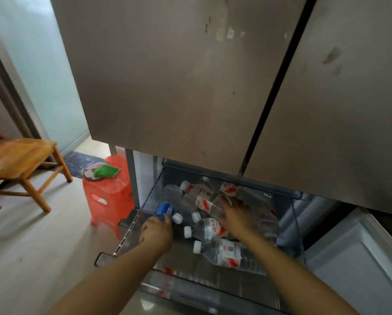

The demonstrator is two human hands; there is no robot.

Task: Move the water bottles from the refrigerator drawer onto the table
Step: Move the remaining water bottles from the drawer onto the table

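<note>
The refrigerator drawer [131,226] is pulled out low in front of me and holds several clear water bottles with white caps and red-and-white labels. One bottle [226,252] lies nearest me, another [207,228] just behind it. My left hand [156,233] grips a blue-labelled bottle [165,210] at the drawer's left side. My right hand [236,214] lies over a red-labelled bottle [205,203] deeper in the drawer, fingers curved round its body. More bottles at the back are partly hidden under the refrigerator doors. No table is in view.
Closed refrigerator doors [190,87] overhang the drawer. A red plastic stool [108,196] with a green cloth [106,170] stands left of the drawer. A wooden chair [19,160] is further left on the floor. An open white compartment [358,258] sits to the right.
</note>
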